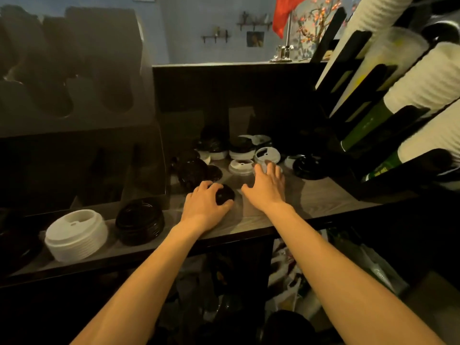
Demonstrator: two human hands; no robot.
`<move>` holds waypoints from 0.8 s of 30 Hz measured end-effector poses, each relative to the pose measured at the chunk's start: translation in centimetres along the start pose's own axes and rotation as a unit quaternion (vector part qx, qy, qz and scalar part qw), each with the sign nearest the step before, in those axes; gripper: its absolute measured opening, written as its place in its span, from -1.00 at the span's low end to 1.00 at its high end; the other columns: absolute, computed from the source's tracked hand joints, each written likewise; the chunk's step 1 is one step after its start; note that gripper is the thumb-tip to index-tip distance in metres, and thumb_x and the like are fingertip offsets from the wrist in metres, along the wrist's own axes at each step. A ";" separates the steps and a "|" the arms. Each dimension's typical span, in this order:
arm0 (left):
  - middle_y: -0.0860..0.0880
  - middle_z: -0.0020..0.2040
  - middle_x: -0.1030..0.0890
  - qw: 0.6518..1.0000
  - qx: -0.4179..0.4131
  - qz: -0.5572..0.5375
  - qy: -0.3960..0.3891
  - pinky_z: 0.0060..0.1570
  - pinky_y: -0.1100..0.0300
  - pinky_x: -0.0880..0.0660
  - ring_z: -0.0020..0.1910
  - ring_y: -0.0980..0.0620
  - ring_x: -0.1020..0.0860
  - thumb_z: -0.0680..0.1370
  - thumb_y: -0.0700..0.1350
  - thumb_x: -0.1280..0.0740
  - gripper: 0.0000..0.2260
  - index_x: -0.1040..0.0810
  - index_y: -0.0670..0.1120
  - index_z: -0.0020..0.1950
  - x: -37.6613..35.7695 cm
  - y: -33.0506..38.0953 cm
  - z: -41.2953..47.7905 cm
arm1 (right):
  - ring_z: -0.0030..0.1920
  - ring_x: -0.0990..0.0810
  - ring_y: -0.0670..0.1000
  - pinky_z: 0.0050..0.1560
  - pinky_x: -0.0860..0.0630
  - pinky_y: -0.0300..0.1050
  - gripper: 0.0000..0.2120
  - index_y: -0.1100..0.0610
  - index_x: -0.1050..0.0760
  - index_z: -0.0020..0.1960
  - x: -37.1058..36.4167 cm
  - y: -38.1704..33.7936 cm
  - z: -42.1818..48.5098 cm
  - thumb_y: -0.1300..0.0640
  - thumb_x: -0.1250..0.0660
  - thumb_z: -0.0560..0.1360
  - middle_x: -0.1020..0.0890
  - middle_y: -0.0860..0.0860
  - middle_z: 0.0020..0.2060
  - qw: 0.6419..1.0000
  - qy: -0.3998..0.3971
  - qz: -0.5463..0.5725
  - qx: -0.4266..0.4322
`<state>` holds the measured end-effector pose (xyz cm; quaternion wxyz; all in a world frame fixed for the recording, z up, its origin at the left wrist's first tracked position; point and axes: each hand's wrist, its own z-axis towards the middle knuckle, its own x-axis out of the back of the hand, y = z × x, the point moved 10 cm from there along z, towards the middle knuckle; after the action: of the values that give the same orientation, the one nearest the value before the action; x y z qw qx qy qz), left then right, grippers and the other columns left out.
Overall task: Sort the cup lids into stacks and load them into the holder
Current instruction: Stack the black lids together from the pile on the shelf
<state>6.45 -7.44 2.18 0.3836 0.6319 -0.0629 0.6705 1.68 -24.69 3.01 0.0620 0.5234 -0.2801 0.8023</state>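
No legible text, label or number anywhere

Upper right: stacked white paper cups (428, 80) in black racks (331, 31). Top centre: red flag (286, 13) on a metal stand (283, 52), wall shelves (216, 36) behind.

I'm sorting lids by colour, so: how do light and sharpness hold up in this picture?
Head view: dim, warm light; the black lid under the left hand nearly merges with shadow; the white stack reads clearly; the holder looks hazy; edges bend from the wide lens.
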 end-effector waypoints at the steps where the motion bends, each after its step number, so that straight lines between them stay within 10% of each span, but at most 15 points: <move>1: -0.03 0.51 -0.38 1.000 -0.002 -0.014 0.005 0.40 -0.03 -0.36 0.44 -0.08 -0.39 0.56 0.20 -0.38 -0.45 -0.43 0.02 0.49 0.2 0.0 0.2 | 0.52 -0.14 0.22 0.51 -0.14 0.14 -0.36 0.07 -0.25 0.53 -0.7 0.4 0.3 -0.20 -0.29 0.55 -0.25 0.17 0.51 0.999 -0.025 -0.005 -0.021; 18: 0.10 0.29 -0.44 0.950 -0.068 -0.219 0.211 0.23 0.25 -0.45 0.23 0.20 -0.42 0.34 -0.04 -0.65 -0.32 -0.45 -0.04 0.39 4.2 0.1 -1.1 | 0.36 -0.43 0.08 0.35 -0.35 0.02 -0.52 -0.01 -0.40 0.45 0.1 -4.4 -1.8 -0.18 -0.25 0.61 -0.57 0.01 0.28 0.979 -0.023 0.125 0.160; 22: 0.04 0.42 -0.39 0.953 -0.067 -0.196 0.222 0.41 0.08 -0.34 0.42 0.06 -0.36 0.33 0.01 -0.65 -0.18 -0.35 0.02 0.50 4.4 0.0 -1.3 | 0.30 -0.51 -0.07 0.14 -0.43 -0.41 -0.56 0.05 -0.43 0.45 1.5 -3.5 -2.0 0.10 -0.38 0.59 -0.58 -0.05 0.22 0.937 0.002 0.327 0.127; 24: -0.02 0.56 -0.29 0.972 -0.013 -0.124 0.200 0.51 -0.02 -0.16 0.58 -0.03 -0.17 0.39 0.01 -0.61 -0.12 -0.22 0.01 0.60 3.8 -0.9 -0.6 | 0.34 -0.51 -0.01 0.22 -0.46 -0.31 -0.60 0.06 -0.45 0.43 1.9 -2.0 -1.6 0.19 -0.34 0.60 -0.57 -0.01 0.27 0.927 0.027 0.363 0.085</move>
<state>6.85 -4.81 5.12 0.4769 0.4825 0.0852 0.7297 0.33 -22.59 4.97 -0.2707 0.3672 -0.3797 0.8048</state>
